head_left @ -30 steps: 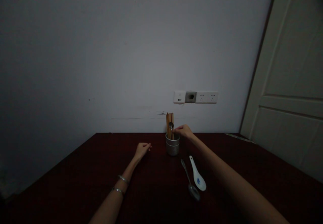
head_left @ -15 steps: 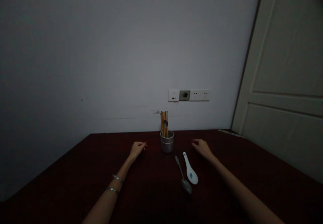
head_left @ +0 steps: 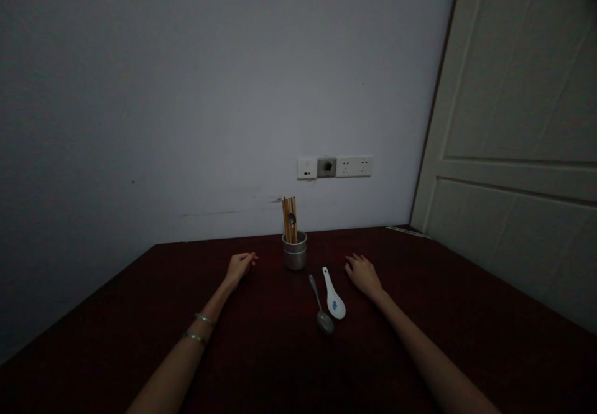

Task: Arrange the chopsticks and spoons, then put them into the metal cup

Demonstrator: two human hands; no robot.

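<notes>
Nearest to me, both forearms stretch forward over the dark table; the left wrist carries two thin bracelets.

Further out, two spoons lie side by side on the wood, handles pointing away from me: a steel spoon on the left and a china spoon with a blue mark in its bowl, just to its right. They are close together, though in this dim light I cannot tell whether they touch.

Beyond them are the hands. My left hand rests on the table to the left of the cup, fingers loosely curled and holding nothing. My right hand lies palm down, fingers relaxed and empty. It is near the china spoon's handle but clear of it.

Between the hands and slightly further back stands the metal cup. A bundle of chopsticks stands upright in it, along with a third spoon, bowl end up. By my reading, one spoon and the chopsticks are housed in the cup, while two spoons lie outside it, and neither hand is gripping anything.

Behind the cup is the pale wall with a row of sockets, and a door at the right.
</notes>
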